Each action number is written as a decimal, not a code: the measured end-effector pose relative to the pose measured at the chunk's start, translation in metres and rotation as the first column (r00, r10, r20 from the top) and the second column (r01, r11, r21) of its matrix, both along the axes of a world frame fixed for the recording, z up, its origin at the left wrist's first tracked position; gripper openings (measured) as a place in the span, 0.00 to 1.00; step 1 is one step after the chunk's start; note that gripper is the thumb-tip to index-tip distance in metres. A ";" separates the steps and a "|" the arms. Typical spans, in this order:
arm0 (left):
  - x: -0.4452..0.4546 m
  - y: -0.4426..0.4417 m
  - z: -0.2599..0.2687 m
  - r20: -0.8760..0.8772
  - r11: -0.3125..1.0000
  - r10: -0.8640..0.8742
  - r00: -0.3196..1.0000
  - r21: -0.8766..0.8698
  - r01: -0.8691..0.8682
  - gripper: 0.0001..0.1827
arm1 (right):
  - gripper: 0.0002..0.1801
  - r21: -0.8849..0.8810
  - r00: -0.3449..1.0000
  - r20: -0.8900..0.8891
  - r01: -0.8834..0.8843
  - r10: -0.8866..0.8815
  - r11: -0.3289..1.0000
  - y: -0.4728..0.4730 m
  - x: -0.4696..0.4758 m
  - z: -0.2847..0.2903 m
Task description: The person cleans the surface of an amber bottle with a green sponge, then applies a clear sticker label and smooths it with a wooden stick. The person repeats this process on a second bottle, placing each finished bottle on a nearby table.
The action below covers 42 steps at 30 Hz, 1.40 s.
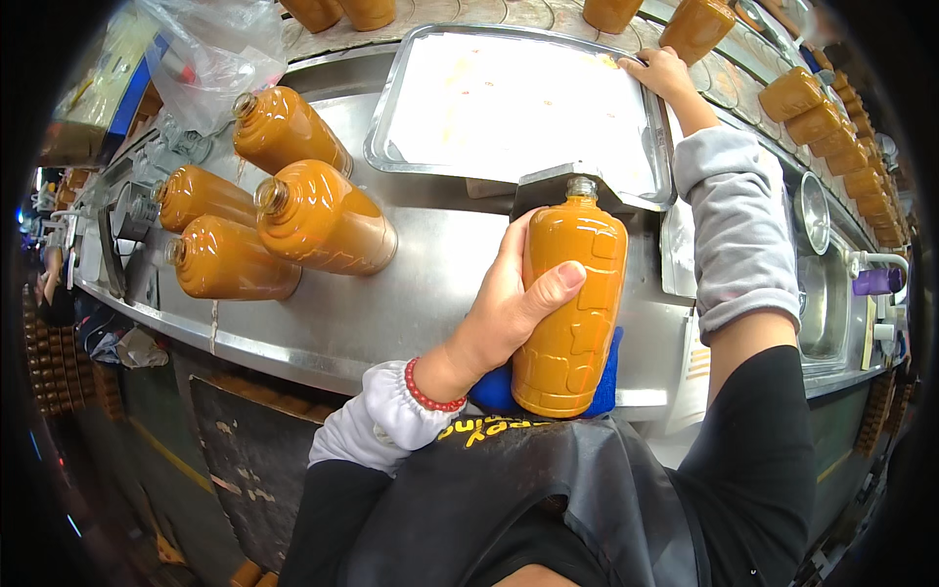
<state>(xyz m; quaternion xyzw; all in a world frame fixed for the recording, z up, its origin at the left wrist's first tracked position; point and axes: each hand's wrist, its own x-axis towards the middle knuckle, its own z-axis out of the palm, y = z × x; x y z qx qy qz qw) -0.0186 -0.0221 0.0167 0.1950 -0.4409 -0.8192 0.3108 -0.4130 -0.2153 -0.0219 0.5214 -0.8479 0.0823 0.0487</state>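
Note:
My left hand is wrapped around a glossy amber-brown glass bottle with raised relief on its side. The bottle leans neck-away from me, its clear threaded mouth uncapped, its base near my apron over a blue cloth. My right hand reaches to the far right corner of a metal tray lined with white sheet. Its fingertips are beside a small yellowish piece on the sheet; whether they pinch anything is too small to tell. Several tiny reddish bits are scattered across the sheet.
Several uncapped amber bottles stand on the steel worktable at left. Beyond the tray runs a slatted conveyor carrying more bottles. A clear plastic bag lies far left; a metal bowl and sink are right.

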 end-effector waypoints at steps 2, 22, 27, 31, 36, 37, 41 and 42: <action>0.000 0.000 0.000 -0.013 1.000 -0.008 1.000 0.002 0.008 0.42 | 0.27 -0.134 0.993 -0.007 -0.115 0.115 0.984 0.000 -0.009 -0.005; 0.001 -0.003 -0.003 -0.193 0.992 -0.070 0.979 0.089 0.089 0.28 | 0.13 -0.354 0.379 0.187 -0.834 0.906 0.422 0.245 0.167 0.187; 0.000 -0.002 -0.003 -0.242 0.987 -0.111 0.964 0.087 0.136 0.29 | 0.14 -0.358 0.461 0.291 -0.760 0.838 0.543 0.239 0.191 0.128; 0.005 -0.002 -0.009 -0.164 0.997 -0.069 0.984 0.004 0.071 0.33 | 0.13 -0.407 0.519 0.317 -0.682 0.794 0.608 0.235 0.199 0.108; 0.012 0.020 -0.005 -0.093 0.972 0.079 0.993 -0.216 -0.097 0.48 | 0.13 -0.439 0.521 0.342 -0.648 0.782 0.623 0.237 0.200 0.103; 0.014 0.024 -0.003 -0.059 0.944 0.095 0.994 -0.311 -0.109 0.52 | 0.13 -0.447 0.515 0.349 -0.642 0.782 0.623 0.237 0.201 0.103; 0.017 0.023 -0.013 0.034 0.909 0.112 0.993 -0.408 -0.089 0.56 | 0.12 -0.465 0.502 0.337 -0.647 0.797 0.604 0.236 0.203 0.104; 0.017 0.023 -0.012 0.036 0.913 0.110 0.993 -0.398 -0.087 0.57 | 0.12 -0.466 0.502 0.338 -0.646 0.796 0.605 0.236 0.205 0.105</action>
